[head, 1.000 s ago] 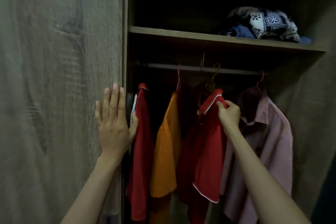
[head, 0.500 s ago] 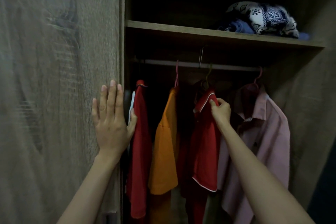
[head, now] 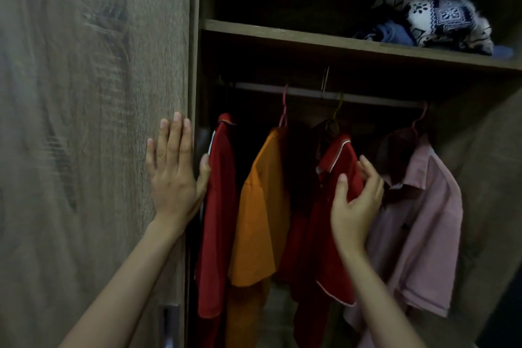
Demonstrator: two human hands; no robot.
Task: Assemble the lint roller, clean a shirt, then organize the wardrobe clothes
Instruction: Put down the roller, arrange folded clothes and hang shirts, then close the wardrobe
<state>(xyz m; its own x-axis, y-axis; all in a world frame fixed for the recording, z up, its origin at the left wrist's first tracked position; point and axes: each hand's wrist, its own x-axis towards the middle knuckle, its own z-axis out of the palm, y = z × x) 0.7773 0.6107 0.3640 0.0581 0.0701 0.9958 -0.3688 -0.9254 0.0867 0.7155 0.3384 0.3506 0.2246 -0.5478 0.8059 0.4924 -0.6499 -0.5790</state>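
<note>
Several shirts hang on a rail (head: 282, 90) inside the open wardrobe: a red shirt (head: 220, 206) at the left, an orange shirt (head: 262, 220), a red shirt with white trim (head: 336, 248), and a pink shirt (head: 423, 234) at the right. My left hand (head: 172, 175) lies flat on the wardrobe door (head: 84, 150) at its edge, thumb against the leftmost shirt. My right hand (head: 354, 206) hovers at the shoulder of the trimmed red shirt, fingers spread and loose, thumb in front of the fabric. It grips nothing.
A wooden shelf (head: 310, 42) runs above the rail and holds folded clothes (head: 435, 22), patterned and blue, at its right end. A metal handle (head: 168, 325) shows low on the door. The wardrobe's right side wall (head: 485, 178) stands close to the pink shirt.
My right hand has let go of the trimmed red shirt's collar, dropped a little and opened its fingers. The left hand stays flat on the door.
</note>
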